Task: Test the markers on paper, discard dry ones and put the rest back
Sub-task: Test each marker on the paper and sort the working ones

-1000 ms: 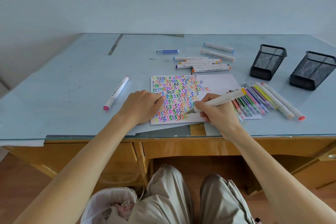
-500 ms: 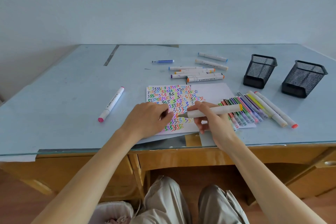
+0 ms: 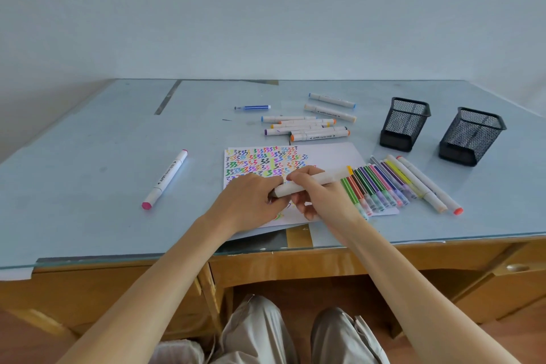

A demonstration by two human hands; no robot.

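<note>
Hands, two, meeting over a white paper sheet [image 3: 331, 156] covered in coloured zigzag test marks. Right hand [image 3: 322, 198]: grip pinched round a white-barrelled marker with a yellow end [image 3: 317, 182], held low above the sheet. Left hand [image 3: 251, 201]: fingers curled at the marker's near end; whether they hold a cap cannot be told. Row of thin coloured felt pens [image 3: 381, 186] just right of the sheet. Two black mesh pen holders [image 3: 404, 124] stand on the pale blue glass-topped surface [image 3: 88, 162].
</note>
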